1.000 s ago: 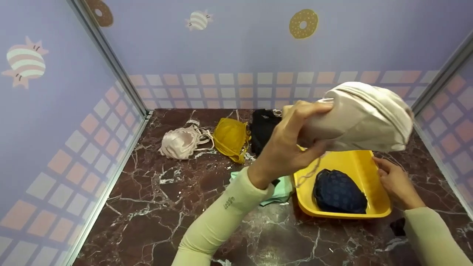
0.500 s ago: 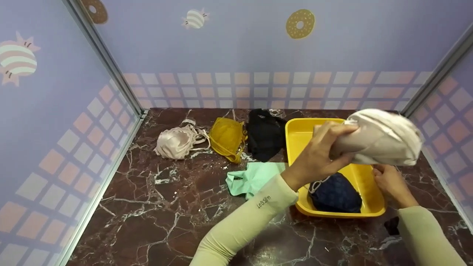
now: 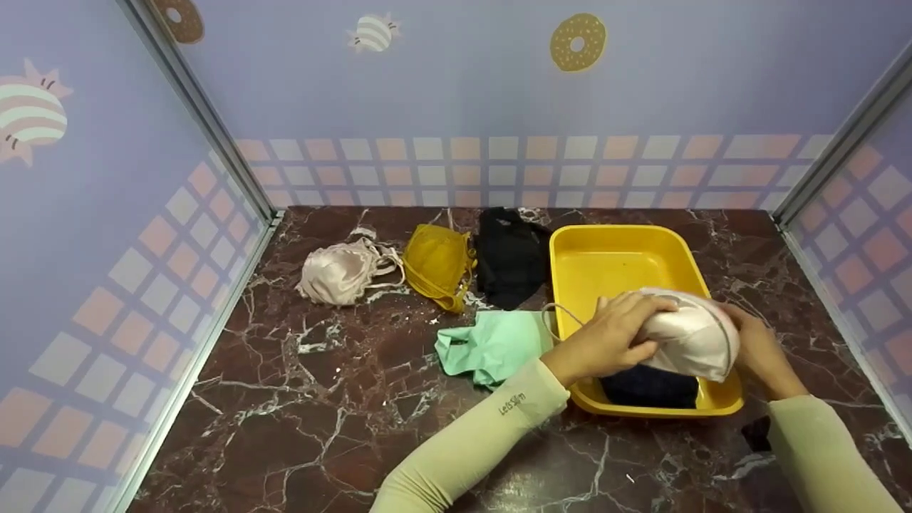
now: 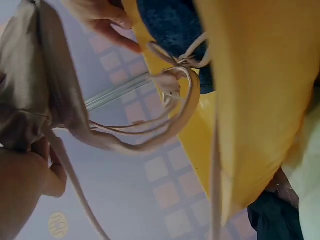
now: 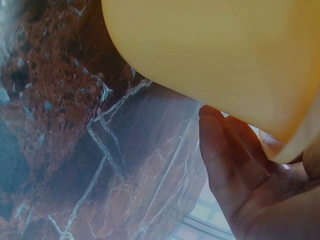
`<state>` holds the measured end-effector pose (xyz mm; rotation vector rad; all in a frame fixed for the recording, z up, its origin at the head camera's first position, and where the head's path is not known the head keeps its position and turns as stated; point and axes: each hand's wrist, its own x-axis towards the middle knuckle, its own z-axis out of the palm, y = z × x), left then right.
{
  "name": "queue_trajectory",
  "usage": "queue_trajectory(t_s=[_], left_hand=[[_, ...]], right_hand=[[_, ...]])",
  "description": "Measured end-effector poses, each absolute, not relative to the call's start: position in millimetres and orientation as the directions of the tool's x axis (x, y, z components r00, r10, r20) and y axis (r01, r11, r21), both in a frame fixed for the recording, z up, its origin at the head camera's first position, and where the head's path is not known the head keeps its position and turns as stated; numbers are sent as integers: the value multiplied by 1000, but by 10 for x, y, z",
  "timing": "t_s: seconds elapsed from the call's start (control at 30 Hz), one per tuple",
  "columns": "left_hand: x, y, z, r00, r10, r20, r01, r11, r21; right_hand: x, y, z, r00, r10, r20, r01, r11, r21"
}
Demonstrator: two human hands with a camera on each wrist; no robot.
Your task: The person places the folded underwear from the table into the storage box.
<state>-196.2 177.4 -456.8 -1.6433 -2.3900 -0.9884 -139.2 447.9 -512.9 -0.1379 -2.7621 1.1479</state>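
Note:
My left hand [image 3: 613, 338] grips a folded pale satin bra [image 3: 691, 338] over the front part of a yellow plastic basin [image 3: 613, 263]. In the left wrist view, the bra's thin straps [image 4: 145, 145] dangle in loops beside the basin wall. A folded navy bra [image 3: 648, 388] lies in the basin at the front, partly covered by the pale one. My right hand [image 3: 766, 353] holds the basin's right rim, its fingertips hidden behind the pale bra in the head view. The right wrist view shows the fingers [image 5: 215, 145] bent under the rim from outside.
Left of the basin, a pale pink satin bra [image 3: 338, 274], a mustard bra [image 3: 436, 263] and a black garment [image 3: 511, 260] form a row. A mint-green garment [image 3: 499, 345] lies against the basin's left side. Patterned walls [image 3: 456, 92] enclose the marble-look table [image 3: 285, 427].
My left hand has carried the pale bra right and down, from high above the basin to close over the navy bra. The right hand has stayed at the rim.

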Motion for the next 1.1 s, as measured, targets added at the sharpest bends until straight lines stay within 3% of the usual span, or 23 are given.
queue_trajectory(t_s=[0.17,0.4,0.7,0.93,1.1], left_hand=[[-1942,1800,-4700,-471,836,281,847,340,408],[-1915,1834,-4827,-519,825,223,836,436,332],[-2122,1596,-4622,-619,733,283,753,449,482],[-2244,1350,-4688,-648,689,324,735,455,503],[-2323,1192,-4748,-733,605,312,636,446,629]], right_hand=[[-1396,4412,-5080,-984,175,-35,143,659,-739],[-1407,4385,-5093,-982,177,-65,167,658,-734],[-1400,4400,-5092,-980,198,-25,155,674,-722],[-1390,4406,-5106,-979,195,-56,174,665,-726],[-1388,4402,-5094,-977,199,-77,192,663,-724]])
